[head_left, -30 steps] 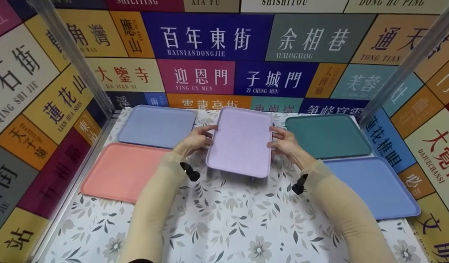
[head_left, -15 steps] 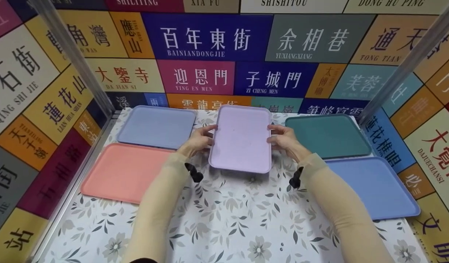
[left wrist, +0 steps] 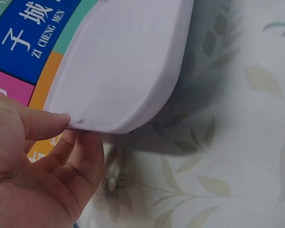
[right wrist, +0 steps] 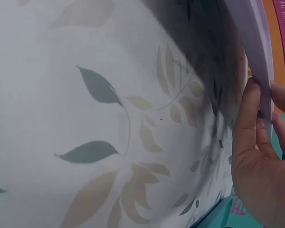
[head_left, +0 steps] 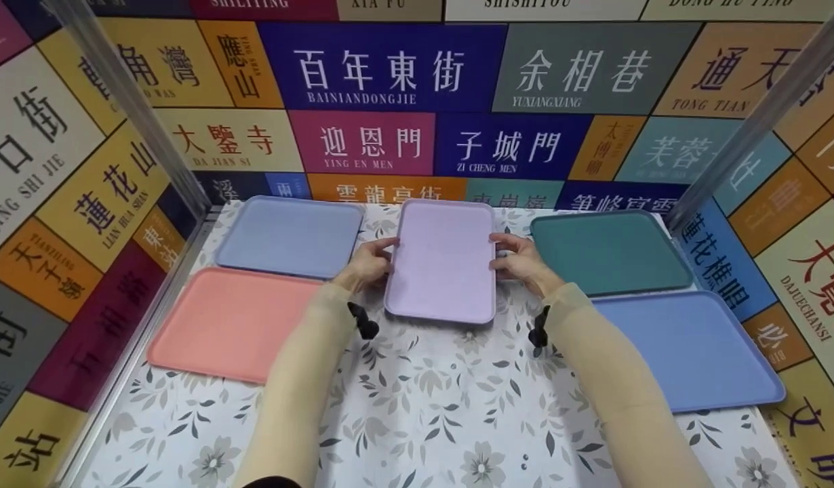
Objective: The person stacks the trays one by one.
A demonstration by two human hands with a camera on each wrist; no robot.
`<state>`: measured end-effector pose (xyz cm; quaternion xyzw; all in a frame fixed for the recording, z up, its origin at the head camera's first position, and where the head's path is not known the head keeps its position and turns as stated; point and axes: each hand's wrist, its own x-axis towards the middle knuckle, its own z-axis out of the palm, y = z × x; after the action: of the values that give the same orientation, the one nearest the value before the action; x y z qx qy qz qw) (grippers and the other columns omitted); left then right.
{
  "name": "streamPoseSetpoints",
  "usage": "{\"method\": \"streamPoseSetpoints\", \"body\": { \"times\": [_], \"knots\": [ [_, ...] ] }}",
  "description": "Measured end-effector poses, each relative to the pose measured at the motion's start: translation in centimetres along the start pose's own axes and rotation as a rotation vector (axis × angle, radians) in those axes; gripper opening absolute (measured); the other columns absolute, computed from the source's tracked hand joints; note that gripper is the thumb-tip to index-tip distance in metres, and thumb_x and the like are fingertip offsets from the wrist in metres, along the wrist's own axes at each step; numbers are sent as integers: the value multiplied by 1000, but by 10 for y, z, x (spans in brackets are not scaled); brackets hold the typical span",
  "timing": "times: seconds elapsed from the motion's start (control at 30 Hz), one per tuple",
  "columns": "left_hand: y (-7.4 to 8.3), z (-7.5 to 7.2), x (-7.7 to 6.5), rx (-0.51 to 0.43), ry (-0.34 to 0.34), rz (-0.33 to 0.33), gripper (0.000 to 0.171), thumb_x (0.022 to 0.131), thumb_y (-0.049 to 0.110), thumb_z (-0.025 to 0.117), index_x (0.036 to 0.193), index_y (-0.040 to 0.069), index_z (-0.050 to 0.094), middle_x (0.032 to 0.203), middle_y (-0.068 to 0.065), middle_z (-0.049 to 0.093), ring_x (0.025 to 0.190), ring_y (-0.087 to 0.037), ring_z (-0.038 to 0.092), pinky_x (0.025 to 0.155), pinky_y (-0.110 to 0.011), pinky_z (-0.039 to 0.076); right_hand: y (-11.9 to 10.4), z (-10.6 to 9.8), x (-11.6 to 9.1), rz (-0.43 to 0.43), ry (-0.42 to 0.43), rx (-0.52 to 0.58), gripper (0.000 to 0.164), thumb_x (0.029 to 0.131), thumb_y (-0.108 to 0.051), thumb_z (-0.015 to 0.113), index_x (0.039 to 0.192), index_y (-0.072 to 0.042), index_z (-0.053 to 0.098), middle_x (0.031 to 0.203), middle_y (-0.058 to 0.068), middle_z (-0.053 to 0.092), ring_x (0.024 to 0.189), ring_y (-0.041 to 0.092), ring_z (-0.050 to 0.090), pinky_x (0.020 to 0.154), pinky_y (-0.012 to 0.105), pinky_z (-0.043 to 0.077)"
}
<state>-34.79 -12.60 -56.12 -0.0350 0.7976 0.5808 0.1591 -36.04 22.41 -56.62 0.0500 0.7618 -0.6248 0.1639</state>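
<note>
A pale purple rectangular tray point(head_left: 441, 264) stands lengthwise at the back middle of the table, between both hands. My left hand point(head_left: 369, 262) pinches its left long edge. In the left wrist view the thumb of the left hand point(left wrist: 33, 161) lies on the rim, with curled fingers beneath. My right hand point(head_left: 522, 261) grips the opposite edge. Seen from the right wrist, the right hand point(right wrist: 263, 152) has the tray's edge point(right wrist: 261, 52) between thumb and fingers. A shadow falls on the cloth under the tray in both wrist views.
To the left lie a grey-blue tray point(head_left: 291, 234) and, nearer, a coral tray point(head_left: 234, 322). On the right are a dark green tray point(head_left: 610, 251) and a blue tray point(head_left: 695, 349). The floral tablecloth point(head_left: 417, 420) covers the table; a sign-patterned wall point(head_left: 383, 68) rises behind.
The purple tray has shifted slightly left and straightened, its near edge now higher in view. Both hands keep their hold on it and moved along with it.
</note>
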Motion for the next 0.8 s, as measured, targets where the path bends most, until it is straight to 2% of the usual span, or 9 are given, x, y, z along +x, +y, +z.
{"method": "streamPoseSetpoints", "body": {
  "times": [0.17, 0.27, 0.33, 0.43, 0.5, 0.57, 0.67, 0.8],
  "knots": [
    [-3, 2, 3, 68, 18, -8, 80, 92, -14, 61, 167, 16, 56, 112, -10, 67, 91, -20, 63, 70, -31, 58, 2, 5, 6, 18, 12, -44, 79, 93, 11, 74, 167, -13, 54, 162, 22, 56, 97, 13, 70, 77, 25, 64],
    [-1, 4, 6, 149, 29, -9, 79, 92, -12, 59, 165, 16, 58, 115, -12, 69, 87, -19, 62, 64, -27, 54, 4, 8, 10, 25, 19, -66, 81, 92, 14, 70, 167, -10, 53, 162, 23, 53, 113, 20, 64, 83, 26, 63],
    [1, 5, 10, 233, 35, -23, 78, 91, -10, 58, 165, 17, 59, 120, -14, 72, 89, -19, 63, 66, -26, 53, 6, 9, 12, 22, 25, -88, 82, 91, 16, 68, 168, -8, 52, 162, 25, 52, 122, 24, 59, 83, 27, 62],
    [-15, 6, 37, 373, 42, -32, 78, 89, -5, 59, 162, 22, 63, 124, -12, 76, 96, -20, 67, 72, -26, 56, 7, 12, 13, 19, 36, -129, 83, 89, 17, 67, 167, -5, 51, 161, 25, 52, 132, 29, 55, 83, 28, 61],
    [-29, 5, 58, 448, 36, -32, 77, 88, -1, 60, 161, 25, 64, 128, -11, 77, 105, -22, 68, 80, -28, 58, 6, 12, 13, 21, 47, -164, 82, 89, 17, 67, 167, -5, 52, 159, 25, 54, 131, 30, 56, 80, 26, 61],
    [-45, 4, 77, 494, 35, -16, 76, 88, 2, 61, 159, 27, 66, 127, -9, 78, 108, -23, 69, 82, -29, 59, 5, 13, 13, 26, 52, -196, 82, 90, 15, 68, 167, -6, 52, 159, 24, 54, 131, 30, 57, 79, 25, 61],
    [-49, 4, 82, 513, 36, -9, 74, 88, 4, 61, 158, 26, 67, 128, -9, 78, 109, -24, 68, 84, -28, 57, 5, 13, 14, 25, 65, -252, 80, 90, 13, 69, 167, -6, 53, 154, 24, 57, 125, 28, 59, 74, 23, 60],
    [-43, 5, 73, 494, 53, -26, 73, 88, 3, 63, 157, 25, 68, 131, -9, 79, 107, -24, 65, 83, -28, 54, 5, 14, 15, -16, 91, -363, 76, 89, 9, 71, 163, -5, 58, 140, 24, 64, 111, 26, 61, 64, 20, 55]
  ]
}}
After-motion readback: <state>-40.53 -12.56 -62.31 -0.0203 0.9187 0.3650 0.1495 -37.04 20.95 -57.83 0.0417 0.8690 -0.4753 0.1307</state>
